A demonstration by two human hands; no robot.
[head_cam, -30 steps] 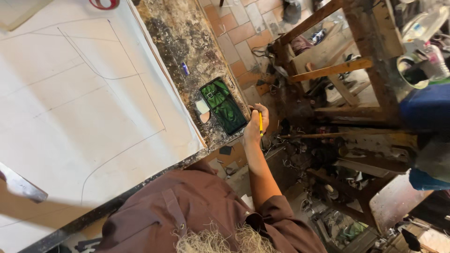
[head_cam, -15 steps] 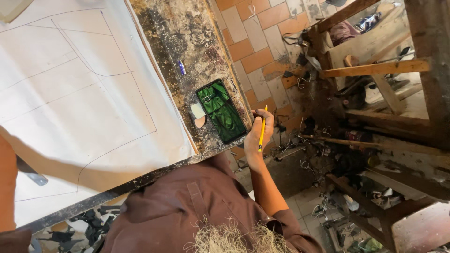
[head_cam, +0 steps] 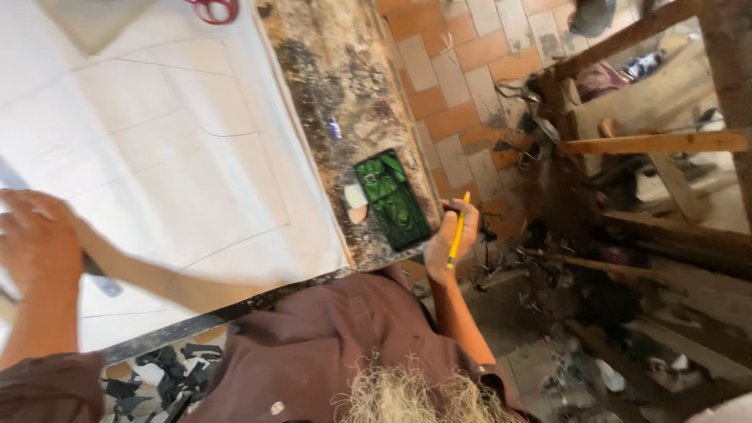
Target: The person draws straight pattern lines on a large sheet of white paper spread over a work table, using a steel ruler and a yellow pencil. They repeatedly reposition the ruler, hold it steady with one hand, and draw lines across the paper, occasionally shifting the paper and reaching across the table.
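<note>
My right hand (head_cam: 450,235) hangs just past the workbench's right edge, closed around a yellow pencil (head_cam: 457,231) that points up and away. Close to its left lies a phone in a green patterned case (head_cam: 392,200) on the stained bench top (head_cam: 345,86). My left hand (head_cam: 37,244) rests flat, fingers spread, on a large white sheet (head_cam: 157,157) marked with thin drawn lines. A grey flat strip (head_cam: 103,280) sticks out from under that hand.
Red-handled scissors (head_cam: 211,9) lie at the sheet's far edge. A pale chalk piece (head_cam: 356,202) sits beside the phone. Dark scraps (head_cam: 164,372) litter the floor below the bench. Wooden frames and clutter (head_cam: 650,157) crowd the tiled floor to the right.
My left hand and forearm have come into view and settled on the white sheet. My right hand keeps the pencil at the bench edge, and the view has shifted slightly.
</note>
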